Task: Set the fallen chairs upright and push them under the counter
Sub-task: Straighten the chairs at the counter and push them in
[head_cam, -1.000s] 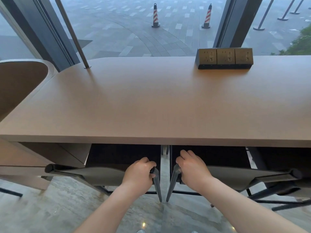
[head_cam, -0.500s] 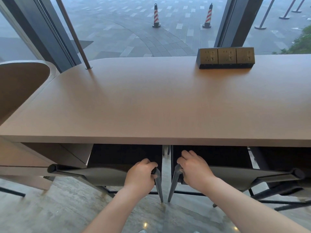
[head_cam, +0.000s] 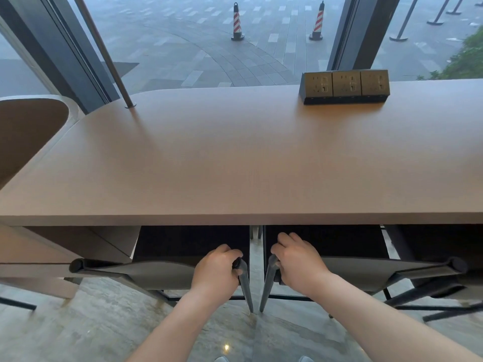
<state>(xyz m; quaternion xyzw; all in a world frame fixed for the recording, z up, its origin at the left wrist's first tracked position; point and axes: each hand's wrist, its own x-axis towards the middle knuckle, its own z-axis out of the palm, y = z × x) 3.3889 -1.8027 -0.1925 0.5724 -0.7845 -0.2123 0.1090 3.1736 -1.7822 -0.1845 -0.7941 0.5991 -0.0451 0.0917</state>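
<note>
Against the wooden counter (head_cam: 235, 158), almost nothing has shifted over the last second: both chair backrests sit at the same short gap from its near edge, and each hand keeps its hold. That suggests the push is at or near its end, with both chairs upright and their seats already tucked into the dark space under the counter (how far in cannot be seen).

The left hand (head_cam: 215, 270) has its fingers curled around the inner top corner of the left chair (head_cam: 146, 273); the right hand (head_cam: 296, 265) grips the matching corner of the right chair (head_cam: 366, 273), fingers wrapped over the top rail.

Each backrest's long axis runs parallel to the counter's near edge, and both chairs face the counter, seats pointing toward the window beyond it. The two chairs stand side by side, their inner frame posts nearly touching below the counter's edge. A triple socket block (head_cam: 344, 86) sits on the counter's far side.
</note>
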